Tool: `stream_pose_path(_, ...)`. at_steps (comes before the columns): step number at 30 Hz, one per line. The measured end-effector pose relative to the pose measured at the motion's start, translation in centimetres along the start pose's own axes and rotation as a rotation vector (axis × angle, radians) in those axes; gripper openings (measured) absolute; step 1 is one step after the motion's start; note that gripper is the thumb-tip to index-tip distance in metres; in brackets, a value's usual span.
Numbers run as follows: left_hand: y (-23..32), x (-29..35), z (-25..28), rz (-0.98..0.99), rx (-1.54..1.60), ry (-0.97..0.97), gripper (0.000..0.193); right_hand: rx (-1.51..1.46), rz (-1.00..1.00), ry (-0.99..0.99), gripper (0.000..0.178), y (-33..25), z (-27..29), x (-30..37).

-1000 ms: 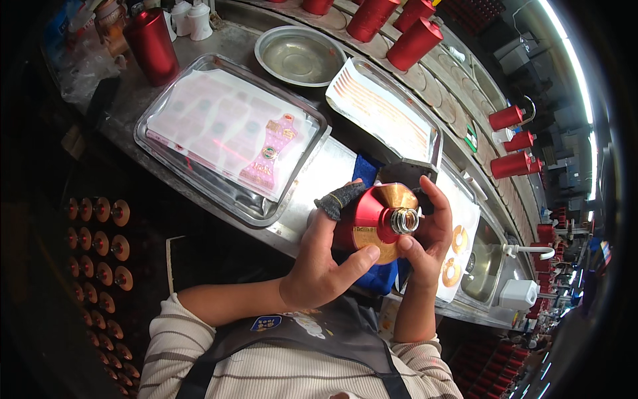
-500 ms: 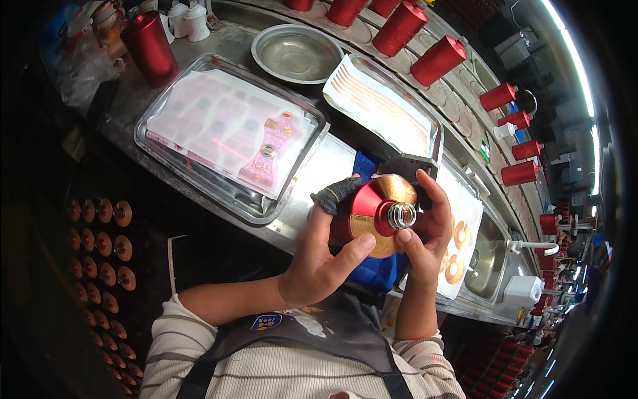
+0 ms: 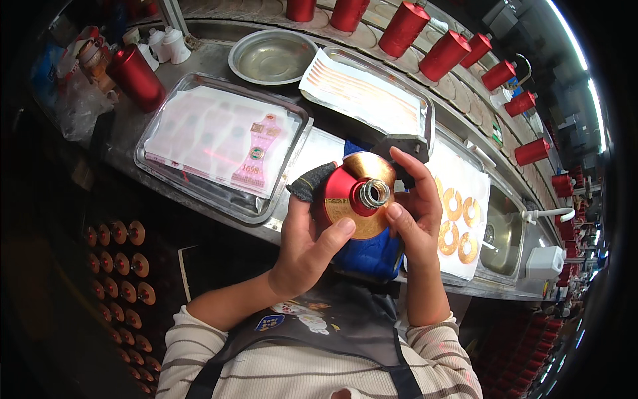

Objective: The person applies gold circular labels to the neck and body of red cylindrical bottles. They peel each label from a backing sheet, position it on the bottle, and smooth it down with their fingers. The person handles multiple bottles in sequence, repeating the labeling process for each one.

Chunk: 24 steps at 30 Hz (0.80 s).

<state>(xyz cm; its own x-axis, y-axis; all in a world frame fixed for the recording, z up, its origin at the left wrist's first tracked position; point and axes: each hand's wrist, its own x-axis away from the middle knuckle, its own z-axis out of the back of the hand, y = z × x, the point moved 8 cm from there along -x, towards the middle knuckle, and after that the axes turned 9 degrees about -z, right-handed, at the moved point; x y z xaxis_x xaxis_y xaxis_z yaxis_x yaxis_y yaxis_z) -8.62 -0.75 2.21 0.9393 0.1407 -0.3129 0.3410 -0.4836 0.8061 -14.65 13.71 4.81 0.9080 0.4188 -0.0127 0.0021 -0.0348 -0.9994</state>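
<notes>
Between my hands is a red bottle [image 3: 340, 186] with an open glass neck pointing up toward me. A gold ring-shaped label [image 3: 364, 230] lies around its shoulder. My left hand [image 3: 299, 249] grips the bottle's left side, with the thumb on the near edge of the label. A dark cloth cover [image 3: 310, 183] wraps one finger of that hand. My right hand [image 3: 423, 229] holds the right side, its thumb tip against the label close to the neck and its index finger stretched upward. A blue cloth [image 3: 372, 259] lies below the bottle, whose lower body is hidden.
Left of the bottle, a metal tray [image 3: 262, 211] holds pink printed labels [image 3: 256, 156]. Behind stand a round basin [image 3: 274, 58] and a tray of striped strips [image 3: 362, 90]. Gold ring labels [image 3: 454, 205] lie on white paper near the sink [image 3: 508, 233]. Red bottles [image 3: 444, 56] line a conveyor.
The view has shifted, and bottle and hands now appear further left. The bottle's neck faces me more directly. My right thumb has shifted on the shoulder. Bottles on the conveyor have changed places.
</notes>
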Motion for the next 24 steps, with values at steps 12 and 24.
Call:
stream_pose_path(12, 0.10, 0.07, -0.39, -0.026, -0.065, 0.015, 0.055, 0.011, -0.026, -0.017, 0.058, 0.15, -0.14, -0.12)
stream_pose_path(24, 0.11, 0.20, -0.43, -0.023, -0.058, 0.027, 0.055, 0.045, 0.024, -0.015, 0.059, 0.27, -0.26, -0.05)
